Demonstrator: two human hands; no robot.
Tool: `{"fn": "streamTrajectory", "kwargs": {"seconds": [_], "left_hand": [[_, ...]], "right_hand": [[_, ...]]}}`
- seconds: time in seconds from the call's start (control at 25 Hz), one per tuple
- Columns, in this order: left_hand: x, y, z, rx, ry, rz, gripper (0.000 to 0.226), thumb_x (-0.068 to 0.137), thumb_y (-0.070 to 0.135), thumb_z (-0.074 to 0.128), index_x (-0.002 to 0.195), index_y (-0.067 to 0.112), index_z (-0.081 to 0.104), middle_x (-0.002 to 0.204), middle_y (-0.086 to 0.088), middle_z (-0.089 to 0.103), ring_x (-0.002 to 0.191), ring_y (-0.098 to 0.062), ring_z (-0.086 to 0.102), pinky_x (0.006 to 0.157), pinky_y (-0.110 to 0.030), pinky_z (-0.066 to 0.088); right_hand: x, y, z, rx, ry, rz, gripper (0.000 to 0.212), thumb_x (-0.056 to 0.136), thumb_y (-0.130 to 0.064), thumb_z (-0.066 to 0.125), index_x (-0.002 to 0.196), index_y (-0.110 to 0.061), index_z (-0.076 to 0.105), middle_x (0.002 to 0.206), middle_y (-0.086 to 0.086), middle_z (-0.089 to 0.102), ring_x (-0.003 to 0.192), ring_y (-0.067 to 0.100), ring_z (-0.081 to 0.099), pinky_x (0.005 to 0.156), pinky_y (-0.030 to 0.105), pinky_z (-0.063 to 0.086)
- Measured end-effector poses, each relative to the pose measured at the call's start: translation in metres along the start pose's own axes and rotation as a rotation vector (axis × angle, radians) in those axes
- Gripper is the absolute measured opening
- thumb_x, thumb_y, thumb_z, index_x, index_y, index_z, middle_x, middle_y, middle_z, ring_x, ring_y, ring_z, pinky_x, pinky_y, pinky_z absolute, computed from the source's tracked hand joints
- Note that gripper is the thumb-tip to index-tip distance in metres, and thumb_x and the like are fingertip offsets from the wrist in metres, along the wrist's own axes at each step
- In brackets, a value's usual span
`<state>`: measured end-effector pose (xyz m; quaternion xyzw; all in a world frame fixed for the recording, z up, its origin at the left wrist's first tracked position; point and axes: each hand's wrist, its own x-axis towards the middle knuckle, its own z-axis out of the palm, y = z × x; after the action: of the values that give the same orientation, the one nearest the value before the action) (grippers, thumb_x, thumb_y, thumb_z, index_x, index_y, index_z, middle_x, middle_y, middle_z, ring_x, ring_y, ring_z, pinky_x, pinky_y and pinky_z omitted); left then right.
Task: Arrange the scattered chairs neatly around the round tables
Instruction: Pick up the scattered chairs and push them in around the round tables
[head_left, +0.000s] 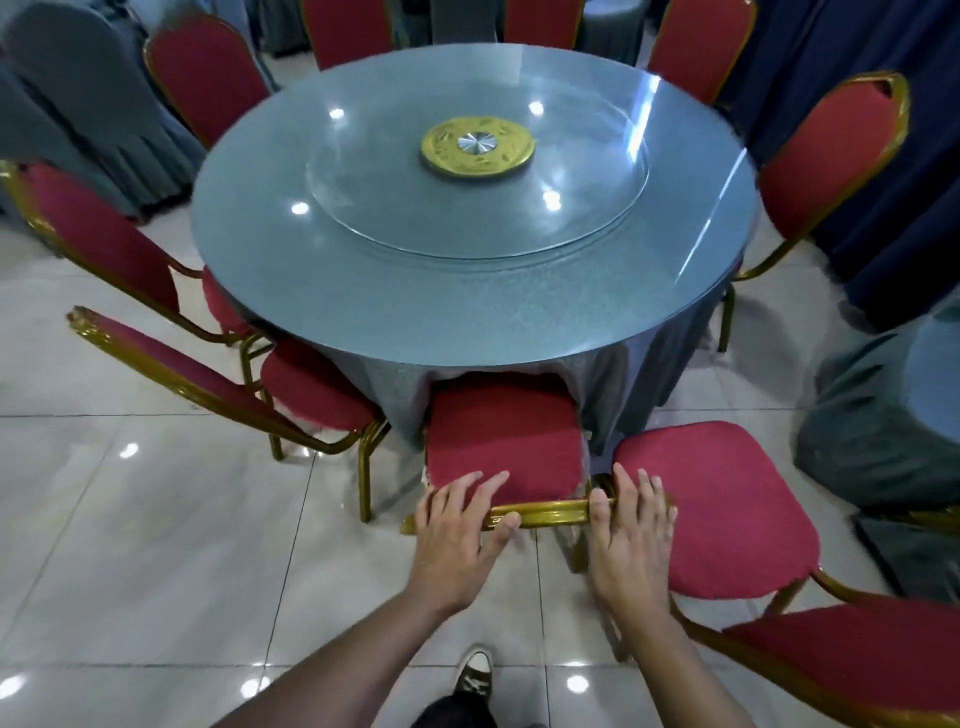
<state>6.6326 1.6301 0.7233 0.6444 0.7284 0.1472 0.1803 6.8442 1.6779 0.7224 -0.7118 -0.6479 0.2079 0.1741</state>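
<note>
A round table (363, 312) with a blue-grey cloth and a glass turntable (478, 192) fills the middle of the view. Directly in front of me stands a red chair (504, 436) with a gold frame, its seat partly under the cloth. My left hand (457, 525) and my right hand (631, 530) both lie over the gold top rail of its backrest, fingers wrapped forward. A second red chair (727, 509) stands at an angle just right of it, further out from the table, its seat touching my right hand's side.
Several more red chairs ring the table, two on the left (311, 389) and one at the right (826, 156). Draped tables stand at the right (883, 415) and far left (78, 104). My shoe (474, 673) rests on the glossy tiled floor (156, 545).
</note>
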Motion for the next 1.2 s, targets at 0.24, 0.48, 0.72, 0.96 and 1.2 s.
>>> {"fn": "streamTrajectory", "kwargs": {"seconds": [0.24,0.48,0.72,0.96,1.2], "left_hand": [[0.009,-0.002,0.007,-0.003,0.034,-0.022,0.059,0.097,0.075,0.017,0.150,0.051,0.027,0.149,0.020,0.035,0.142,-0.004,0.027,0.123,-0.034,0.005],[0.013,0.011,-0.011,-0.058,-0.129,-0.068,0.063,0.090,0.079,0.010,0.122,0.045,0.053,0.120,0.021,0.051,0.118,-0.009,0.044,0.107,-0.039,0.027],[0.027,0.087,0.003,0.152,-0.049,0.046,0.049,0.096,0.063,0.016,0.113,0.039,0.055,0.110,0.015,0.059,0.102,-0.015,0.054,0.087,-0.038,0.034],[0.032,0.110,0.017,0.208,0.094,-0.020,0.033,0.097,0.053,0.030,0.102,0.037,0.058,0.099,0.013,0.064,0.093,-0.017,0.056,0.081,-0.039,0.036],[0.028,0.198,0.051,0.193,0.039,0.182,0.026,0.096,0.045,0.042,0.112,0.033,0.060,0.110,0.011,0.060,0.103,-0.017,0.055,0.093,-0.038,0.037]], "right_hand": [[0.010,0.005,0.011,0.012,0.073,-0.035,0.067,0.102,-0.063,0.009,0.152,-0.025,0.033,0.161,0.006,0.028,0.154,0.017,0.006,0.125,0.047,-0.001],[0.004,0.002,-0.009,-0.028,0.004,-0.063,0.067,0.099,-0.064,0.009,0.138,-0.027,0.050,0.150,0.000,0.043,0.150,0.019,0.019,0.125,0.045,0.004],[0.017,0.025,-0.051,-0.028,-0.193,-0.170,0.038,0.105,-0.040,0.039,0.137,-0.028,0.053,0.145,-0.007,0.049,0.140,0.014,0.037,0.116,0.034,0.028],[0.016,0.072,-0.086,0.023,-0.151,-0.065,0.042,0.103,-0.033,0.047,0.144,-0.031,0.046,0.147,-0.010,0.049,0.135,0.010,0.043,0.116,0.034,0.034],[0.016,0.159,-0.139,0.016,-0.043,-0.003,0.040,0.101,-0.031,0.050,0.141,-0.032,0.048,0.139,-0.009,0.052,0.128,0.012,0.047,0.111,0.036,0.038]]}}
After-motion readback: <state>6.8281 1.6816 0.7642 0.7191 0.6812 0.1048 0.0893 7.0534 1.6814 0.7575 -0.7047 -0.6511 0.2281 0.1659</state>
